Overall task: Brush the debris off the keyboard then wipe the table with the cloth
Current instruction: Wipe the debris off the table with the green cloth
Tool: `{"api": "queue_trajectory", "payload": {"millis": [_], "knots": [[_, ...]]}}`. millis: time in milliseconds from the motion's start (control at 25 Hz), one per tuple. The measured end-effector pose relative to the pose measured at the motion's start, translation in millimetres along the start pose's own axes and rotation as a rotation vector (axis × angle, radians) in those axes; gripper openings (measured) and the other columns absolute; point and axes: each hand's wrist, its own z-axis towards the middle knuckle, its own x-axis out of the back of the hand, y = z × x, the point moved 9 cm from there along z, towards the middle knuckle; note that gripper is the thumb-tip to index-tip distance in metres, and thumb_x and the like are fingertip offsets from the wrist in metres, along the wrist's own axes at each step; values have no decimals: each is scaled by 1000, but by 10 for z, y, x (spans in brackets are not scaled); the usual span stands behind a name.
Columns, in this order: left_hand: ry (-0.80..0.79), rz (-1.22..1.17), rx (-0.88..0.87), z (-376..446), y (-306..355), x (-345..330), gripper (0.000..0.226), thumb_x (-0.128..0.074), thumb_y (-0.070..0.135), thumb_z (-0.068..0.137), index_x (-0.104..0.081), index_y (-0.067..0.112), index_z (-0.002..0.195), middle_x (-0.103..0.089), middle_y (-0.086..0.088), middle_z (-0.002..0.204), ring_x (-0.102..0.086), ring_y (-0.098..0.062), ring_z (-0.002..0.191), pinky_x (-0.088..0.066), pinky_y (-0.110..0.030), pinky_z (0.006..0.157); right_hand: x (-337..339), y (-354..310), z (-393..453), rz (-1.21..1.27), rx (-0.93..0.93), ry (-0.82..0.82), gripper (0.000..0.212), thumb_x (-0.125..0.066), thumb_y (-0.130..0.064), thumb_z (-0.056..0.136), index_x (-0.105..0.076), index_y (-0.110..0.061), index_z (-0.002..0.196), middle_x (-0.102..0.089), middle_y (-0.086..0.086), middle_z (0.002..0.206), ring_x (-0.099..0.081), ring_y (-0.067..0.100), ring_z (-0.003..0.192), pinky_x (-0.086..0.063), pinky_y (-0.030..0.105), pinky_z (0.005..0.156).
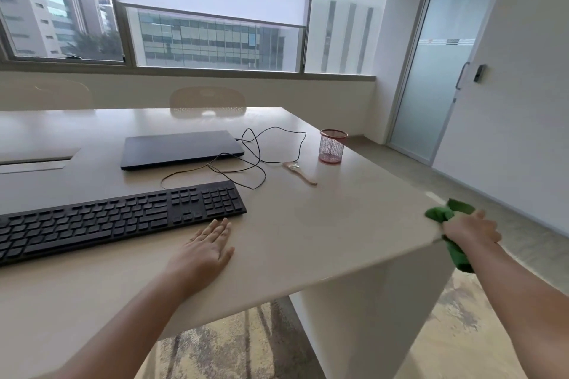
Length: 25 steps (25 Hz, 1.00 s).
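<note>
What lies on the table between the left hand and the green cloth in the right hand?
Nothing: in the head view, only bare table top stretches from the left hand to the green cloth that the right hand holds at the table's corner.

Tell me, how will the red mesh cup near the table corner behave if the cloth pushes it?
The mesh cup looks empty and see-through, so it is probably light and would slide easily. It stands upright and tall, so a high push may tip it, and then it could roll.
</note>
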Motion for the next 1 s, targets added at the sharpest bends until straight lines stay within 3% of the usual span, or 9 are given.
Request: {"api": "queue_trajectory", "payload": {"millis": [80, 120, 200, 360, 440, 600, 800, 1000], "knots": [[-14, 12, -31, 47, 45, -3, 63, -10, 48, 98, 4, 18, 151, 12, 8, 157, 13, -4, 143, 9, -20, 113, 106, -2, 107, -102, -40, 63, 42, -37, -29, 96, -37, -7, 131, -35, 20, 128, -38, 35, 115, -35, 44, 99], [-22, 15, -57, 72, 85, -6, 71, -3, 55, 90, 3, 18, 151, 12, 8, 157, 13, -4, 143, 10, -18, 111, 142, -145, 115, -18, -8, 97, 45, -33, -35, 95, -36, -12, 134, -35, 19, 129, -39, 35, 113, -35, 46, 97], [-30, 19, -109, 114, 165, -8, 90, 12, 60, 71, 3, 19, 151, 11, 9, 157, 12, -4, 143, 12, -16, 108, 149, -805, -38, 83, 277, 125, 42, -33, -38, 95, -39, -23, 134, -37, 15, 128, -41, 36, 111, -36, 47, 94], [-17, -8, -132, 278, 385, -1, 56, -11, 38, 101, 4, 16, 151, 11, 5, 157, 11, -6, 144, 12, -15, 107, -16, -2239, -1438, 106, 875, 57, 34, -49, -36, 90, -55, -27, 122, -47, 6, 121, -48, 30, 112, -39, 39, 89], [-10, -26, -133, 397, 525, -9, 55, -16, 35, 103, 3, 16, 151, 10, 3, 158, 10, -7, 145, 10, -17, 110, -168, -2656, -1964, 129, 1011, 12, 32, -47, -36, 91, -56, -27, 121, -44, 6, 124, -44, 30, 114, -38, 40, 90], [-9, -40, -71, 567, 648, -98, 57, -15, 37, 102, 2, 15, 151, 7, 0, 158, 8, -9, 145, 6, -23, 115, -385, -2995, -1871, 122, 909, -123, 34, -44, -37, 94, -54, -28, 124, -37, 9, 129, -36, 32, 118, -37, 47, 93], [14, -57, -63, 648, 669, -66, 56, -14, 38, 102, 3, 16, 151, 9, 2, 158, 10, -7, 145, 6, -23, 116, -483, -3264, -1787, 67, 978, -142, 37, -38, -38, 95, -48, -30, 130, -35, 11, 131, -35, 33, 119, -35, 48, 95], [-10, -63, -61, 610, 659, -61, 56, -15, 38, 102, 2, 17, 151, 10, 4, 158, 10, -6, 145, 6, -23, 116, -527, -3190, -1454, 70, 736, -167, 35, -34, -30, 97, -47, -23, 128, -32, 14, 136, -30, 36, 124, -31, 50, 96]]}}
